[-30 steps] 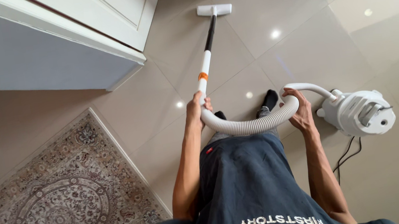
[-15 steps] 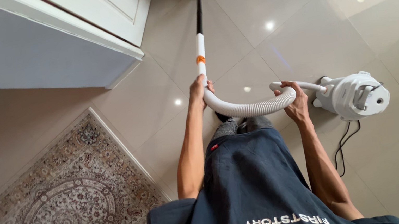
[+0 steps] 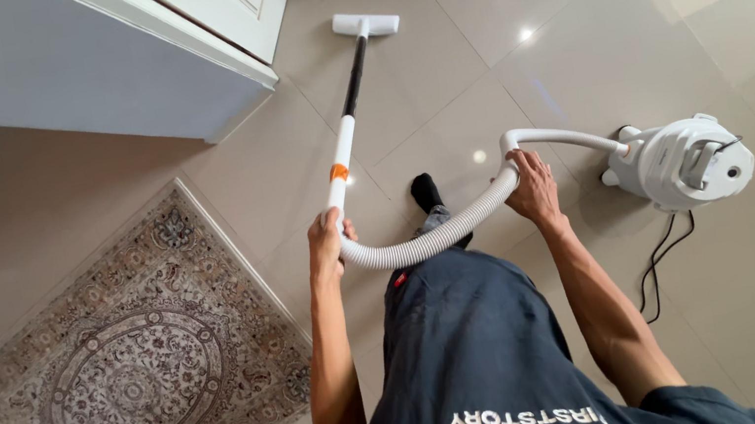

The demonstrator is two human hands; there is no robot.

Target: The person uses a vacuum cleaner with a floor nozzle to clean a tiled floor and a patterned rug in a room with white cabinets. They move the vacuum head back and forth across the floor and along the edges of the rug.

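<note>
Now the left hand [image 3: 324, 242] grips the wand [image 3: 341, 155], the right hand [image 3: 530, 187] the hose [image 3: 432, 240]. Vacuuming seems underway; the head [image 3: 365, 23] sits far, so the floor [image 3: 572, 43] nearer the rug [image 3: 132, 368] likely wants a steady pull.

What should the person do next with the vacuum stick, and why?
Probably slide the floor head sideways over the bare tiles beside it. The left hand grips the wand, the right hand holds the ribbed hose, and the head lies flat close to the cabinet, so that strip looks covered.
</note>
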